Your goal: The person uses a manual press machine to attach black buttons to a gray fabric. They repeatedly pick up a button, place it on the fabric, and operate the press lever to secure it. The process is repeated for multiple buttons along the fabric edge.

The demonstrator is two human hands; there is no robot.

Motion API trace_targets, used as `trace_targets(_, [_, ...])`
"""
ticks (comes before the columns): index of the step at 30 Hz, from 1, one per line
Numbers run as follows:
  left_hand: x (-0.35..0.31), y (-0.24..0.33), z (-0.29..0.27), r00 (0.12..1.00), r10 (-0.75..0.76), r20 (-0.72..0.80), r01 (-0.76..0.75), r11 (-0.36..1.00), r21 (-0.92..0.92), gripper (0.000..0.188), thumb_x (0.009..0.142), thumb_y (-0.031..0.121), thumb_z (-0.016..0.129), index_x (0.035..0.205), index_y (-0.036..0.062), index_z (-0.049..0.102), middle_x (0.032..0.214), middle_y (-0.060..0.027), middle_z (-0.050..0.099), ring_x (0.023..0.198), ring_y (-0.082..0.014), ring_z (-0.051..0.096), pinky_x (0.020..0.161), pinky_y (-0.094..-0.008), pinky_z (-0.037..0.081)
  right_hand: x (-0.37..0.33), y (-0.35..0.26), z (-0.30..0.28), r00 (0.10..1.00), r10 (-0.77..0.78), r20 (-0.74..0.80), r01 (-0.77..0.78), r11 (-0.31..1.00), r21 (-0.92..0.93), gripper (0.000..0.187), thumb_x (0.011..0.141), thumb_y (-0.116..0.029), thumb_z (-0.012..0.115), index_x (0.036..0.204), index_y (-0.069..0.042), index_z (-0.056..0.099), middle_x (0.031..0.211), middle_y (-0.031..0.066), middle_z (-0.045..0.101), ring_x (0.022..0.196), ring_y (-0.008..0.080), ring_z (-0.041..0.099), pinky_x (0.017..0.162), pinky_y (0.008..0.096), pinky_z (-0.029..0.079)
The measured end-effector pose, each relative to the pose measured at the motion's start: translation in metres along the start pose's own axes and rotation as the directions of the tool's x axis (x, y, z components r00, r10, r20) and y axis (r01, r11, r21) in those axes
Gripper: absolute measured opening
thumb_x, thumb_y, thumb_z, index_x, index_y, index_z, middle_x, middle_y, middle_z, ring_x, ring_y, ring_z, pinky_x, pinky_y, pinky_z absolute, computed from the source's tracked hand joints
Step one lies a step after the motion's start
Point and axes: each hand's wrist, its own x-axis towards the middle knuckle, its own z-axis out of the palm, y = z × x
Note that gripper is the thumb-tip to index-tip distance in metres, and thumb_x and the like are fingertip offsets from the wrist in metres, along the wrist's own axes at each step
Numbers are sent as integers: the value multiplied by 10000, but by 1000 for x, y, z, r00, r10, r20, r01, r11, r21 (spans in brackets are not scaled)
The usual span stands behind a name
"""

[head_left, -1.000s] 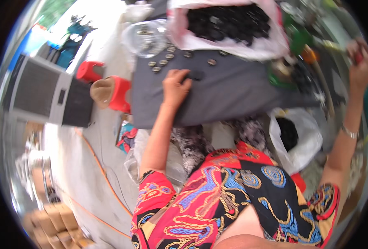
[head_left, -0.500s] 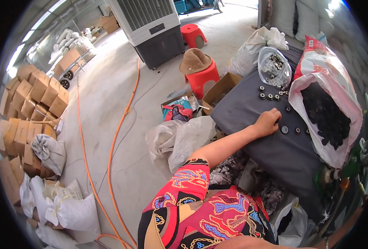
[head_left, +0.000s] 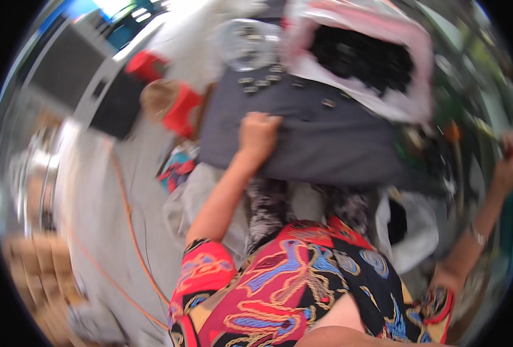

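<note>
My left hand (head_left: 258,137) rests on a dark grey cloth-covered surface (head_left: 337,147), fingers curled closed; whatever may be in them is hidden. Small round metal-and-black pieces (head_left: 262,83) lie just beyond it, below a clear plastic bag (head_left: 239,49) of similar pieces. To their right, an open white and pink sack (head_left: 423,87) holds a heap of black pieces (head_left: 363,61). Far out to the right, my right hand (head_left: 506,168) is raised beside machine parts, near something red. Motion blur and the picture's rim obscure its fingers.
A white bag (head_left: 418,246) with dark contents stands below the surface at right. Red stools (head_left: 182,113), one with a brown hat (head_left: 159,97), stand at left near a grey air cooler (head_left: 117,104). An orange hose (head_left: 126,202) crosses the floor by stacked cartons (head_left: 39,260).
My view has swung to the right, so the scene has shifted left and blurred. My right hand and forearm now show more fully at the right edge. My left hand stays on the cloth.
</note>
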Motion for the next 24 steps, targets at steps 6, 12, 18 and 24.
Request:
trace_targets(6, [62,45,18,977,-208,57,203,798,-567,251,773,85,729,1018,38,697,993,-145,692,913,-329,644,811,-403,510,-1,-17,-11,924,377,70,-350,754,556,253,930,-41,408,1019,89,606,766,102,514,692,203,515,783,375,482])
trace_targets(12, [98,82,82,998,-63,-13,46,845,-532,233,790,165,723,997,59,716,1022,-106,697,984,-290,631,865,-397,471,-1,-15,-6,931,362,33,-311,746,588,265,913,-38,387,999,110,589,743,105,497,671,202,492,782,387,477])
trace_targets(18, [93,83,96,1000,15,13,-9,937,-350,241,787,196,728,1002,88,732,1025,-74,703,972,-259,620,863,-412,420,-3,-2,-16,933,335,128,-320,614,721,268,936,-80,391,1028,72,592,781,93,466,717,209,449,809,390,411])
trace_targets(24, [88,84,94,1000,-27,11,29,913,-407,216,807,195,717,1000,102,740,1025,-62,712,1002,-235,610,900,-401,392,-2,4,-20,927,347,139,-327,572,752,279,930,-79,396,1036,77,602,776,96,462,715,209,439,808,395,402])
